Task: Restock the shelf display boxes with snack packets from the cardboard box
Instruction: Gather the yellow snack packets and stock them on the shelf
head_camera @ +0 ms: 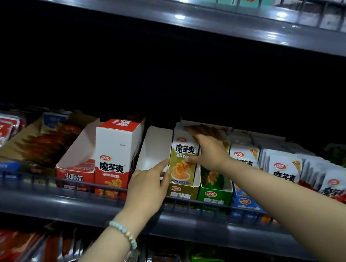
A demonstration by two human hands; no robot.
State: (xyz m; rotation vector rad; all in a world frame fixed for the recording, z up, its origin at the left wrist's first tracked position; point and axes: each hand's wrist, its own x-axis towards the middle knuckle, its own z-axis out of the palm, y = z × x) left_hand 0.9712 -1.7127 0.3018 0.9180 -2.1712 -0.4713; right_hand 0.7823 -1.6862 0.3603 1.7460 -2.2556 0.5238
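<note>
Right hand (209, 154) grips olive display box (182, 163); left hand (149, 183) touches left side.

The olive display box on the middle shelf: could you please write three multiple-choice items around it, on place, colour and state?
1. Where does the olive box stand?
A. On the top shelf
B. Between a white open box and a green box
C. On the floor

2. What colours is the tall box further left?
A. Red and white
B. Blue and yellow
C. Black

3. What is the right hand doing?
A. Hanging idle
B. Holding a bottle
C. Gripping the olive box

Key: B, both neighbours flank it on the middle shelf; A, white body with red top and base; C, fingers curl over its top edge, thumb on its front.
</note>
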